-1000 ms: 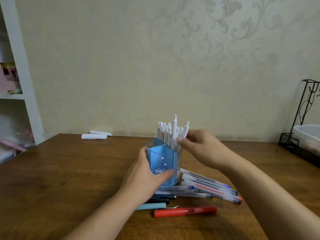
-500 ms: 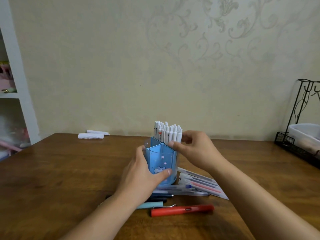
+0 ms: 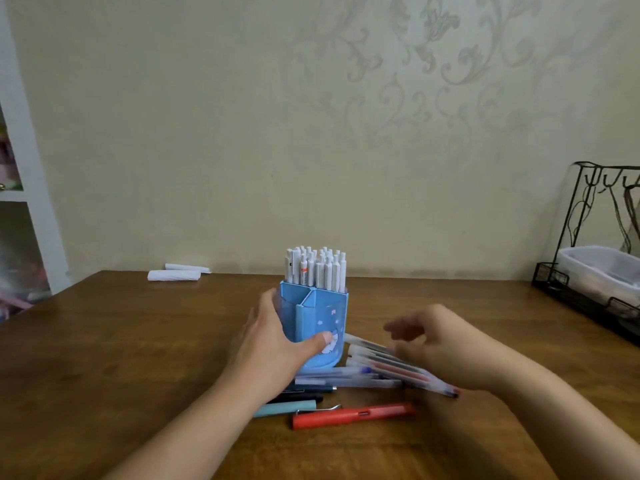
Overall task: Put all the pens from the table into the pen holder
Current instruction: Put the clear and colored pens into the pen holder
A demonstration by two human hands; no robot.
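A blue pen holder point(image 3: 323, 317) with several compartments stands mid-table; its back compartment is packed with several white pens point(image 3: 316, 271). My left hand point(image 3: 277, 344) grips the holder's left side, thumb across its front. My right hand point(image 3: 440, 341), blurred, hovers empty with loosely spread fingers over a fan of clear pens point(image 3: 388, 367) lying right of the holder. More clear pens point(image 3: 343, 379) lie in front of the holder. Nearer me lie a red pen point(image 3: 353, 415), a light blue pen point(image 3: 287, 407) and dark pens point(image 3: 304, 393).
The wooden table point(image 3: 121, 358) carries two white rolls point(image 3: 175, 274) at the back left. A black wire rack point(image 3: 595, 299) holding a white tub point(image 3: 602, 271) stands at the right edge. A white shelf unit point(image 3: 24, 188) is at the far left.
My right hand let go of the white pens in the holder and dropped down to the right, over the clear pens. My left hand stayed on the holder.
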